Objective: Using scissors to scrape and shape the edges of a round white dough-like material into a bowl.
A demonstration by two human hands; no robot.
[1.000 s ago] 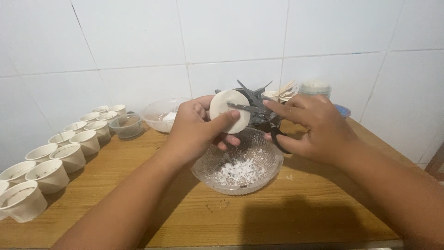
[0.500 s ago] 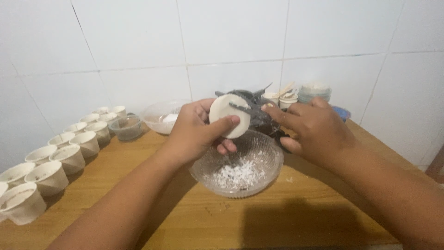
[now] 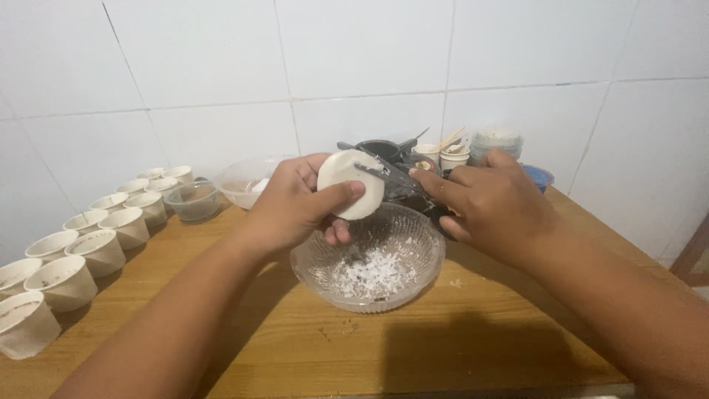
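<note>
My left hand grips a round white block, perhaps wax or soap, over a clear glass bowl. My right hand holds a dark metal blade whose tip lies across the face of the white block. White shavings lie in the bottom of the bowl. The bowl stands on a wooden table, right below both hands.
Two rows of small white cups run along the table's left side. A small clear bowl and a larger clear bowl stand behind my left hand. Dark pots and stacked cups crowd the back by the white tiled wall.
The blade has moved down and left across the white block, and my right hand has shifted a little toward the block. My left hand stays in place.
</note>
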